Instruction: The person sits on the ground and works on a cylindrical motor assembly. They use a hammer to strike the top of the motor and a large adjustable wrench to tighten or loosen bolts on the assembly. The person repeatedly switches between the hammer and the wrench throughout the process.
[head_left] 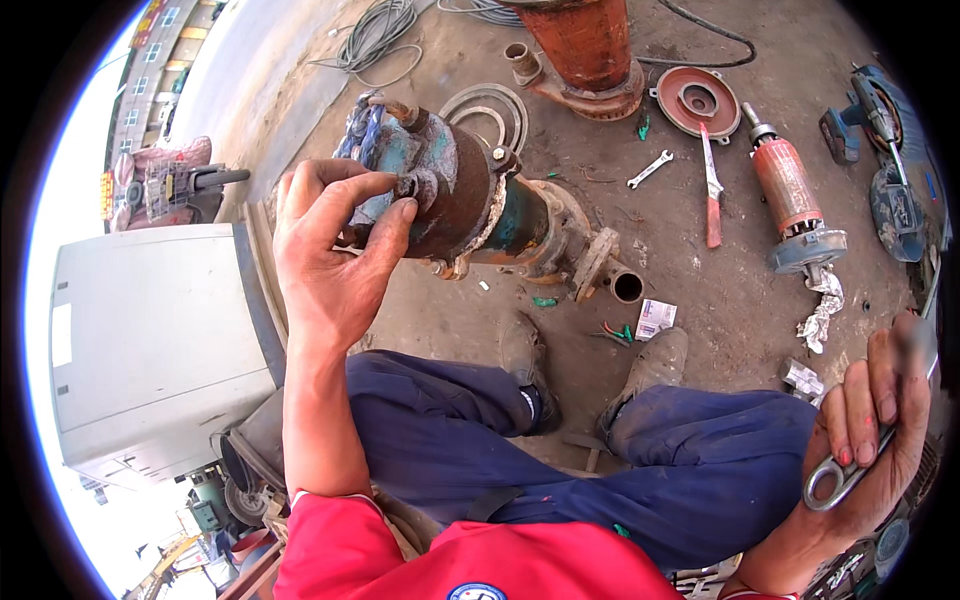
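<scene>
A rusty pump (455, 190) with flaking blue-green paint lies tilted in front of me. Bundled blue strands and a cable stub (400, 112) stick out at its upper end. My left hand (335, 250) is on that end, thumb and forefinger pinching a small dark bolt (406, 186) at the housing; its other fingers are bent. Off to the far right, my right hand (870, 420) is raised and closed around a steel wrench (826, 484). The wrench's ring end shows below the fingers, while much of its shank is hidden by the hand.
An orange pump casing (590, 50), a round red flange (697, 100), an open-end wrench (651, 169), a red-handled knife (712, 200) and a motor rotor (790, 185) lie on the ground. A cordless power tool (845, 130) sits far right. A white cabinet (160, 340) stands left.
</scene>
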The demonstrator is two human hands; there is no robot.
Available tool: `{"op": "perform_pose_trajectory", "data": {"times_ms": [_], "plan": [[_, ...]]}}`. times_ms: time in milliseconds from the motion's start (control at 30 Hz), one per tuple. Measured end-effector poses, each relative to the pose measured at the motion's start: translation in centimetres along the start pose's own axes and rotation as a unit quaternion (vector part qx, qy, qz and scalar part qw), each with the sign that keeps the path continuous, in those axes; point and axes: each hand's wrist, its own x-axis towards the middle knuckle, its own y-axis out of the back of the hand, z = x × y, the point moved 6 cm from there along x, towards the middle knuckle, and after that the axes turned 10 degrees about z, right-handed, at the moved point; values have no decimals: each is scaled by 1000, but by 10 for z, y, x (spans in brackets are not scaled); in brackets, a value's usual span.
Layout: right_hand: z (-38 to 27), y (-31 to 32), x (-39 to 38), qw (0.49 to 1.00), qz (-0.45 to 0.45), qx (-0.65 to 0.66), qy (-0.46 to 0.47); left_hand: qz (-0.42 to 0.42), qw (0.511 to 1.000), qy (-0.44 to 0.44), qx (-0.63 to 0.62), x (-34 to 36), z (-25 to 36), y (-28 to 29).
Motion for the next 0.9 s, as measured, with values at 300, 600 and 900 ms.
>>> {"op": "perform_pose_trajectory", "data": {"times_ms": [300,600,900], "plan": [[21,-19,12,997,20,-66,-42,-38,989,46,-133,3,-8,-1],[27,-40,-9,991,50,-116,-35,-22,993,70,-88,4,-2,-3],[-1,-47,-25,989,54,-130,34,-40,987,95,-126,11,-9,-8]]}}
